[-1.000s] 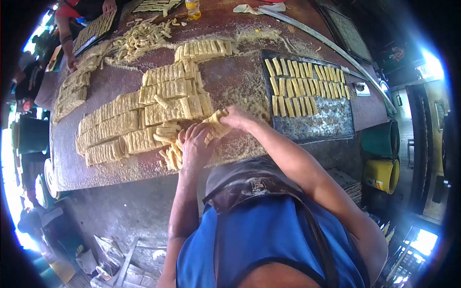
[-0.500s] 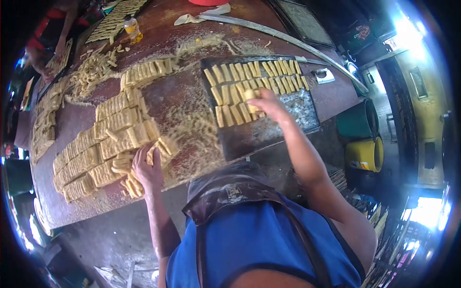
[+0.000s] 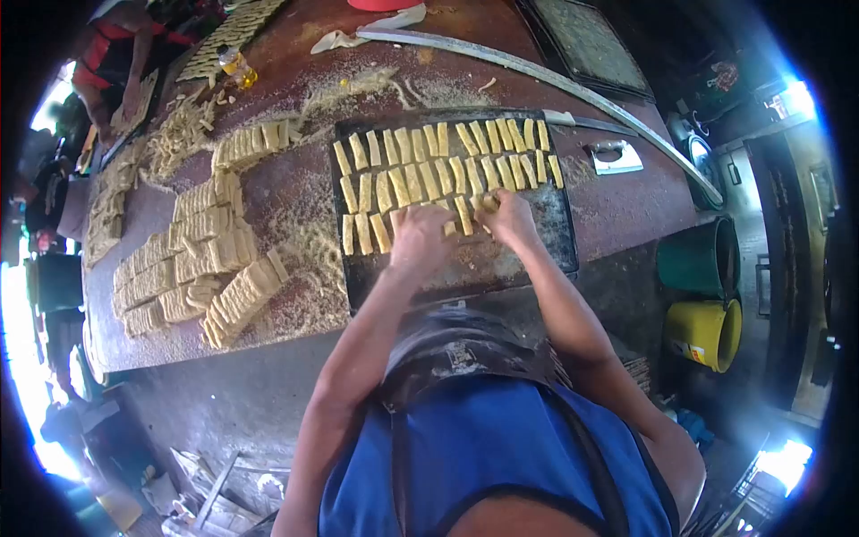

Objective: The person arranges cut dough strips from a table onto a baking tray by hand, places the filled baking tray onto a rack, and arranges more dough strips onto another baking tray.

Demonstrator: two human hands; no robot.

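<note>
A dark baking tray (image 3: pixel 501 259) in front of me carries rows of pale dough sticks (image 3: pixel 429 179), most of them roughly upright and side by side. Over the nearest row, my left hand (image 3: pixel 420 240) is closed, its fingertips around dough sticks partly hidden beneath it. To its right, my right hand (image 3: pixel 510 219) pinches a dough stick at the same row. A single dough stick (image 3: pixel 463 215) stands between the two hands. Left of the tray, stacked blocks of cut dough sticks (image 3: pixel 210 237) lie on the floury table.
A long metal strip (image 3: pixel 537 72) crosses the table behind the tray. To the right are a scraper with a white handle (image 3: pixel 617 157), a green bin (image 3: pixel 693 259) and a yellow bucket (image 3: pixel 704 336). A bottle (image 3: pixel 238 68) and another person's arm (image 3: pixel 134 80) appear at far left.
My left hand has moved from the dough stacks to the tray. More dough sticks lie in the nearest row, and my right hand is lower, at that row. The view has shifted slightly.
</note>
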